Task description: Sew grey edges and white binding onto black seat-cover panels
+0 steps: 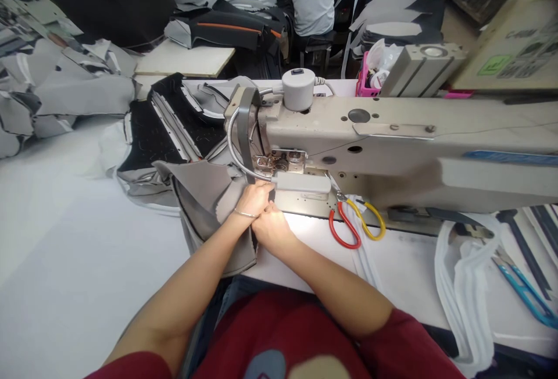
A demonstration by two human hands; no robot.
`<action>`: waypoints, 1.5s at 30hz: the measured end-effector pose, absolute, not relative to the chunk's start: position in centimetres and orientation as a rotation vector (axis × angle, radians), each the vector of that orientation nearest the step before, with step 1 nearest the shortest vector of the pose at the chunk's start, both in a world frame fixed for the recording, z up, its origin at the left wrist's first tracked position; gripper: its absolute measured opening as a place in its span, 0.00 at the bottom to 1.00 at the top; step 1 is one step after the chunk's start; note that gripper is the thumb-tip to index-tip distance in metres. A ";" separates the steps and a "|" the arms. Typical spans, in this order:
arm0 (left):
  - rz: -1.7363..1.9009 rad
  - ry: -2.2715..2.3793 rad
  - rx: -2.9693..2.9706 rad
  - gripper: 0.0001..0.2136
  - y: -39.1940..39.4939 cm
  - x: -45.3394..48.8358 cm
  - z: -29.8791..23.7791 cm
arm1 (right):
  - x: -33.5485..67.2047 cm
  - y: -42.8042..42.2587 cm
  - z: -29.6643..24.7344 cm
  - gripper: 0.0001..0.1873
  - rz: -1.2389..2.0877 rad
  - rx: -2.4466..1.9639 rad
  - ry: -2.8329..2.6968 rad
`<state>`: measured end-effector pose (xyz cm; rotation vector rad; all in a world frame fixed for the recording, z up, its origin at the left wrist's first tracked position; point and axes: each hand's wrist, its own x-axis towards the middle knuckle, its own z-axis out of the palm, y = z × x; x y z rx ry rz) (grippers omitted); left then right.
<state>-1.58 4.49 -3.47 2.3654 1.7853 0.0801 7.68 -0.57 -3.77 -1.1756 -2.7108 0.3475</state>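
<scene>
Left fingers point(263, 188), right fingers point(271, 211) curled, touching grey fabric point(203, 184); gap hidden.

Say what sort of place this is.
Probably a sewing workshop: there's an industrial-looking sewing machine, scissors by its needle end, and piled grey fabric on the left.

Seated person point(313, 1), back turned, pink basket point(362, 79), blue-handled scissors point(544, 318)
</scene>
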 end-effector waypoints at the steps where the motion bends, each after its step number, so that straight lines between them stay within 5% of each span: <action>1: 0.080 1.800 2.373 0.15 4.5 -1.6 -3.5 | 7.7 -0.5 -3.8 0.15 0.350 -1.178 -2.708; 13: 0.054 1.856 2.402 0.13 6.1 -1.0 -3.1 | 8.1 1.0 -3.9 0.14 0.365 -1.247 -2.664; 23: -0.232 1.785 2.640 0.12 2.6 -1.4 2.9 | 8.9 -2.8 -1.8 0.10 0.232 -0.952 -2.905; 45: -0.077 1.593 2.555 0.11 1.9 -1.9 -1.5 | 8.4 -2.1 -4.2 0.12 0.266 -1.035 -2.771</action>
